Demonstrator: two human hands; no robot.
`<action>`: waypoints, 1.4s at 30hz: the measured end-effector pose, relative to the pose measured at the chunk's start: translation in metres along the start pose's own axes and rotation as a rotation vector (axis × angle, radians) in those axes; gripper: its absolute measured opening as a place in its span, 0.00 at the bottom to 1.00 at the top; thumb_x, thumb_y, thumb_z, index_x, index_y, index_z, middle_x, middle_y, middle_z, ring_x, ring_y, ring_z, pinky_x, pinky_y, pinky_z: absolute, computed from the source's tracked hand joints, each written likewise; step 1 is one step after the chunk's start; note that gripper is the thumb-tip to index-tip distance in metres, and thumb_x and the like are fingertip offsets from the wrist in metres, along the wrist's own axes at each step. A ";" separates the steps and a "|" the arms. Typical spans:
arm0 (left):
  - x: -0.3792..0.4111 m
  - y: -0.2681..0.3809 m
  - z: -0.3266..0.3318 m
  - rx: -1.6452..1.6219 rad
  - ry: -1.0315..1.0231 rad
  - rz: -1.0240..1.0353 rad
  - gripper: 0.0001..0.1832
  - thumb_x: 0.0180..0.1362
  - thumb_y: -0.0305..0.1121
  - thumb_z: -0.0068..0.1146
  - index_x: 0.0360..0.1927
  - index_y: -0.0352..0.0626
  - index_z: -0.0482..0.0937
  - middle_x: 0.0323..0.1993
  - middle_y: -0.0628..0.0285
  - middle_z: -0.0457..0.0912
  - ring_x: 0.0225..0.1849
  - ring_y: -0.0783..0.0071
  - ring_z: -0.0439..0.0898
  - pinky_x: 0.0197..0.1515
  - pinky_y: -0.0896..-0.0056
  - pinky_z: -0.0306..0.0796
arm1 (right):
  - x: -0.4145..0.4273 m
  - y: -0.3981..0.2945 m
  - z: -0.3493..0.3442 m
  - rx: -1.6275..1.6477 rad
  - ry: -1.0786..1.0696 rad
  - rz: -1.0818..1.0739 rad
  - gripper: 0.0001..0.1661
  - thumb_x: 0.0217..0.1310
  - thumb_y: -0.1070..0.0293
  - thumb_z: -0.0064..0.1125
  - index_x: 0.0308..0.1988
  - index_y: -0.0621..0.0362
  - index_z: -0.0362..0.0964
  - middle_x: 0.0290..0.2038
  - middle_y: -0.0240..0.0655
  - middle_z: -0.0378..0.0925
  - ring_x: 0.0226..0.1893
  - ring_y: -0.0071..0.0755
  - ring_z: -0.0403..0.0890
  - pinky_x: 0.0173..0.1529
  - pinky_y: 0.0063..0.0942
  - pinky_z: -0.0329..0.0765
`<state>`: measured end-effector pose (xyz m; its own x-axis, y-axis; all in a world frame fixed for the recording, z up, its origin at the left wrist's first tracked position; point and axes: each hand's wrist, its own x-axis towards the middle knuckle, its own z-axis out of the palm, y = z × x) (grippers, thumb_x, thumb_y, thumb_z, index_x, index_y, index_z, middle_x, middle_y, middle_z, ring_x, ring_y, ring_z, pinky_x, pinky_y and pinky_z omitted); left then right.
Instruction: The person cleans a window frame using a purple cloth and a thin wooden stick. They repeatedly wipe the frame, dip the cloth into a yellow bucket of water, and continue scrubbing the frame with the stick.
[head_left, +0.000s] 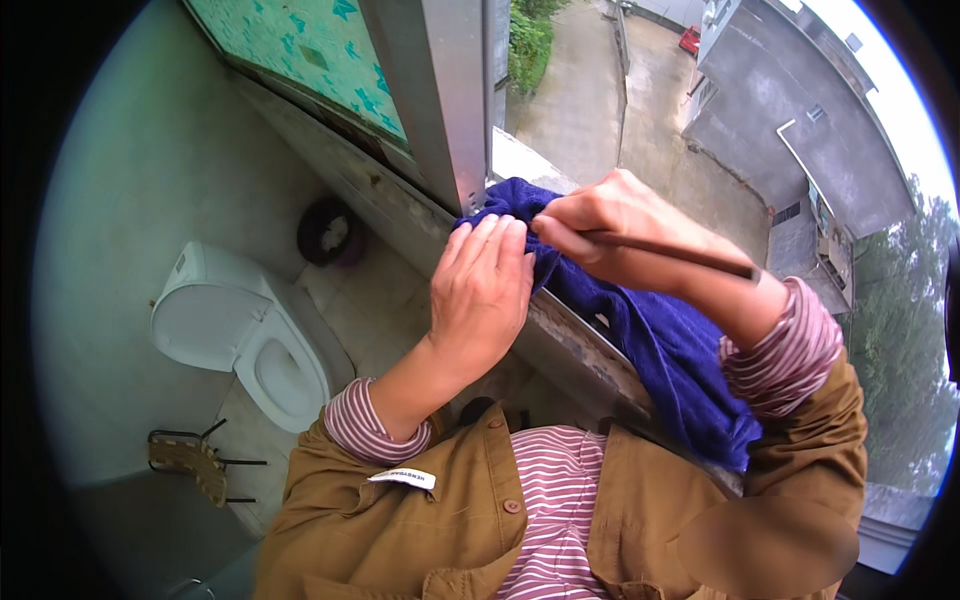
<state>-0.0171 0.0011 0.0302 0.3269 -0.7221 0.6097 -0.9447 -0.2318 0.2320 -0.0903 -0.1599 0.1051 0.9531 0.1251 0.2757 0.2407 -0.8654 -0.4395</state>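
A dark blue cloth (660, 352) lies along the window sill and its metal track, bunched at the foot of the metal window frame (457, 97). My left hand (484, 289) rests on the bunched end, fingers together and stretched out, pressing it beside the frame. Just to the right, my right hand (592, 217) is closed around a thin dark stick-like tool (675, 253), whose one end points back along my forearm. The tool's other end is hidden by the fingers and cloth, so what it touches cannot be told.
Through the open window lie a concrete yard (667, 97) and a grey building (780, 97). Inside, to the left, are a white toilet (281, 375) with its lid up, a round dark bin (326, 231) by the wall and a small metal-legged chair (191, 457).
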 end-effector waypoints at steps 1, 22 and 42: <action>0.002 0.007 0.002 -0.013 0.046 0.039 0.15 0.53 0.31 0.56 0.42 0.34 0.74 0.39 0.51 0.78 0.44 0.57 0.76 0.51 0.60 0.68 | -0.010 -0.003 -0.009 -0.003 -0.008 0.010 0.16 0.57 0.67 0.53 0.18 0.60 0.69 0.18 0.47 0.72 0.22 0.54 0.75 0.27 0.43 0.72; -0.004 0.070 0.014 -0.242 -0.237 0.437 0.16 0.51 0.43 0.59 0.35 0.42 0.73 0.30 0.61 0.74 0.36 0.65 0.75 0.41 0.66 0.68 | -0.177 -0.078 -0.028 0.022 0.090 0.282 0.08 0.57 0.69 0.59 0.37 0.62 0.75 0.41 0.47 0.78 0.40 0.48 0.81 0.43 0.35 0.78; -0.006 -0.030 0.015 -0.232 0.360 -0.231 0.11 0.47 0.24 0.64 0.35 0.41 0.76 0.33 0.57 0.73 0.31 0.60 0.77 0.32 0.65 0.72 | 0.002 0.034 0.026 -0.205 -0.046 -0.569 0.12 0.57 0.65 0.57 0.33 0.66 0.71 0.46 0.50 0.73 0.43 0.49 0.78 0.43 0.35 0.79</action>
<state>0.0092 0.0026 0.0086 0.5540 -0.3879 0.7367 -0.8292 -0.1785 0.5296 -0.0759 -0.1762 0.0684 0.6933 0.6126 0.3795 0.6789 -0.7318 -0.0591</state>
